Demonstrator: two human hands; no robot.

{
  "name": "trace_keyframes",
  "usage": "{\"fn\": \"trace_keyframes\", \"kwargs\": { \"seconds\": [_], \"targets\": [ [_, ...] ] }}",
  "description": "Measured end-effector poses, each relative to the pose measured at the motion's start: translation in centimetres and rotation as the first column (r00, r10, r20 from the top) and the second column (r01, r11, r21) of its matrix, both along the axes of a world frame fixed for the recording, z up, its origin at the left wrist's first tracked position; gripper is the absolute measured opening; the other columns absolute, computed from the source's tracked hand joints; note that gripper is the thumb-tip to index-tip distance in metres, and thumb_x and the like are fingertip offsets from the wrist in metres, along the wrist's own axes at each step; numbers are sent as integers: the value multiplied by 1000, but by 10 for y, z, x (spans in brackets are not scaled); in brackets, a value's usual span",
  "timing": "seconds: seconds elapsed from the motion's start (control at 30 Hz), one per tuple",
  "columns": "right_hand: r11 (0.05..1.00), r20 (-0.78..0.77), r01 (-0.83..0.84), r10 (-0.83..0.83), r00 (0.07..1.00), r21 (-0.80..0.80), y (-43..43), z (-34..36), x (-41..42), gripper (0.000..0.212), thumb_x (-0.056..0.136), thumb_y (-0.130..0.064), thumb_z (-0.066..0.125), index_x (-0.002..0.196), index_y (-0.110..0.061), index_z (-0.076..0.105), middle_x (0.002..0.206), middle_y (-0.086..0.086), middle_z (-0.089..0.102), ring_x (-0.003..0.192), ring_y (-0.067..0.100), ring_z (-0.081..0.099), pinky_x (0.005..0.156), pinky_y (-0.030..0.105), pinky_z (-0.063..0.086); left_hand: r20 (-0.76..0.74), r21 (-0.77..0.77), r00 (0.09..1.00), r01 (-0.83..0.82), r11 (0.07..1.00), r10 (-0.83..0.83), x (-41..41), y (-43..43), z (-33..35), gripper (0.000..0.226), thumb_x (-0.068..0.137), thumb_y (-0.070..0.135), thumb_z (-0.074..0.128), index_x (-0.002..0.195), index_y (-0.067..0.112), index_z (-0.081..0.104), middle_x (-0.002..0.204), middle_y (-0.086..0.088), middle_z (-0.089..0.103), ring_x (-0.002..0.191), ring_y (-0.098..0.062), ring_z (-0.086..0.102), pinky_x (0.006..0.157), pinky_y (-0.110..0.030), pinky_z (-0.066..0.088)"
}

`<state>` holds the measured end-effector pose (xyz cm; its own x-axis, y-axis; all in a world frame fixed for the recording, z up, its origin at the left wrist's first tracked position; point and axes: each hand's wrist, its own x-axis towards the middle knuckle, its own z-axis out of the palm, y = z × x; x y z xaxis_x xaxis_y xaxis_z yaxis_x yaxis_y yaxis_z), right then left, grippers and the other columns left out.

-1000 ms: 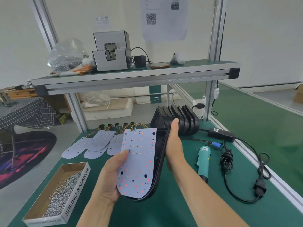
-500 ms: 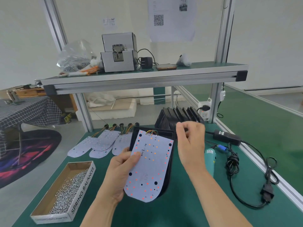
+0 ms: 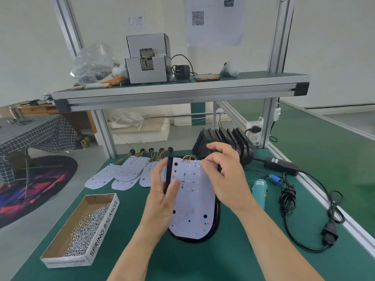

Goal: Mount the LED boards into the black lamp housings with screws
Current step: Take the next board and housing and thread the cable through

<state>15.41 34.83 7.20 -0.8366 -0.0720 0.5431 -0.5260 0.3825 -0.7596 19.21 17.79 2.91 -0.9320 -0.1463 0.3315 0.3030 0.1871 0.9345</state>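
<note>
A white LED board [image 3: 192, 201] with red and orange dots lies inside a black lamp housing [image 3: 217, 224], flat on the green table in the middle of the head view. My left hand [image 3: 162, 199] holds the housing's left edge, thumb on the board and fingers outside the wall. My right hand [image 3: 225, 175] hovers over the board's upper right corner with loosely bent fingers, its thumb and forefinger tips at the board. Coloured wires [image 3: 189, 157] leave the board's top edge.
Spare LED boards [image 3: 123, 173] lie fanned at the left. A stack of black housings [image 3: 231, 138] stands behind the hands. A cardboard box of screws [image 3: 87, 226] sits front left. A teal electric screwdriver [image 3: 260, 189], its adapter [image 3: 281, 166] and coiled cable [image 3: 288, 197] lie right.
The housing with the board went from tilted up in my hands to lying flat on the table. My right hand let go of the housing's edge and came over the board's top corner.
</note>
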Motion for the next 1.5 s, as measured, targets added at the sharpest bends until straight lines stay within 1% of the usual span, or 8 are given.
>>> {"fn": "trace_keyframes", "kwargs": {
  "seconds": [0.13, 0.27, 0.37, 0.47, 0.6, 0.83, 1.13, 1.5],
  "targets": [
    [996, -96, 56, -62, 993, -68, -4, 0, 1, 17, 96, -11, 64, 79, -9, 69, 126, -9, 52, 122, 12, 42, 86, 15, 36, 59, 29, 997, -42, 999, 40, -2, -1, -3, 47, 95, 64, 42, 139, 49, 40, 89, 41, 61, 83, 18, 56, 69, -4, 45],
    [997, -121, 56, -62, 991, -53, -5, -1, -1, 17, 95, -9, 64, 80, -7, 69, 122, -6, 53, 119, 16, 43, 84, 11, 34, 42, 80, 997, -68, 994, 65, -1, 4, -1, 54, 92, 69, 42, 84, 17, 54, 79, 6, 50, 75, -10, 45, 73, -33, 38],
    [994, -152, 57, -43, 987, 91, -2, -3, 0, 17, 94, -9, 66, 77, -6, 67, 122, -4, 54, 121, 19, 40, 94, 3, 23, 45, 170, 990, -142, 975, 136, 0, 5, 0, 44, 97, 57, 53, 70, 22, 51, 68, 9, 40, 66, -12, 34, 63, -26, 33],
    [973, -246, 147, -100, 964, 180, 0, -7, 0, 16, 91, -10, 71, 77, -6, 66, 122, -1, 55, 119, 22, 41, 97, 5, 23, 84, 220, 991, -122, 968, 106, -1, 5, -3, 21, 97, 36, 61, 80, 33, 72, 72, 18, 68, 64, -4, 59, 61, -14, 47],
    [976, -327, 220, -205, 922, 9, -3, -15, 3, 22, 86, -17, 76, 104, -9, 65, 126, 1, 52, 121, 21, 48, 103, 19, 33, 177, 292, 983, -101, 951, 50, -1, 1, -6, 11, 95, 26, 67, 100, 27, 76, 100, 1, 78, 93, -18, 74, 80, -36, 58],
    [959, 327, 0, 97, 940, -284, 0, -31, 7, 6, 94, -27, 68, 100, -27, 69, 93, -2, 73, 90, 22, 65, 81, 37, 52, 191, 484, 974, 14, 875, -122, 6, -12, -11, 33, 82, 32, 70, 111, 17, 68, 119, -12, 72, 108, -31, 70, 93, -50, 56],
    [966, 288, -26, 103, 952, -257, -8, -45, 19, 16, 91, -23, 70, 104, -32, 67, 94, -6, 74, 89, 21, 68, 85, 40, 57, 205, 384, 976, -17, 923, -67, 10, -14, -12, 7, 94, 28, 69, 99, 31, 73, 108, -6, 76, 98, -27, 74, 81, -40, 60],
    [916, 295, -24, 153, 943, -401, -20, -41, 25, 12, 96, -14, 63, 98, -26, 66, 94, 0, 73, 94, 35, 62, 90, 53, 52, 135, 364, 981, 84, 928, -141, 17, -12, 6, 24, 88, 33, 69, 112, 38, 68, 115, 0, 75, 104, -21, 73, 77, -27, 59]
  ]
}}
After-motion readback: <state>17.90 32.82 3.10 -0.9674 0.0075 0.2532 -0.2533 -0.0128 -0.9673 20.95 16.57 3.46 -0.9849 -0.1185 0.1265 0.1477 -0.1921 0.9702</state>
